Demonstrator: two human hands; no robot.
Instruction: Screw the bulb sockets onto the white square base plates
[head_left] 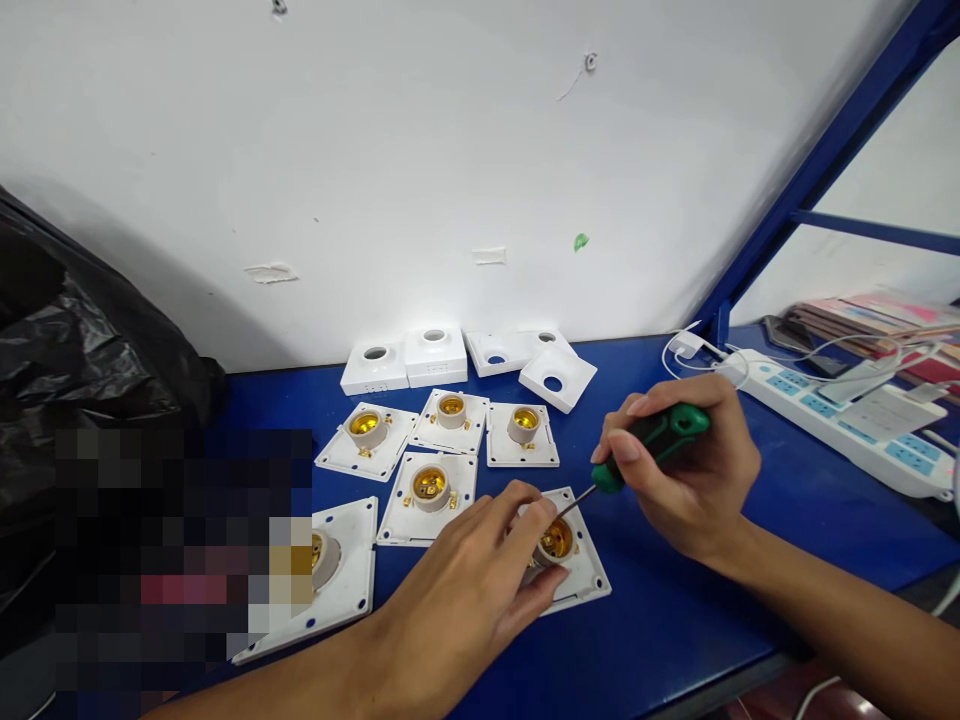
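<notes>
My right hand (705, 485) is closed round the green and black handle of a screwdriver (661, 432). Its thin shaft slants down to the left, and the tip reaches the lamp socket (557, 542) under my other hand; my fingers partly hide the contact. My left hand (472, 570) grips this socket with thumb and fingers, holding it with its white square base plate (589, 580) on the table. Behind and left of that hand lie several similar plates, each with a brass-lined socket, such as one lamp socket (431, 489) close to my knuckles.
White square covers (436, 362) with round holes stand along the wall. A power strip (832, 415) with white cables lies at the right on the blue table (675, 630). At the left are a black plastic bag (97, 310) and a blurred-out area. A blue frame (817, 170) rises at the right.
</notes>
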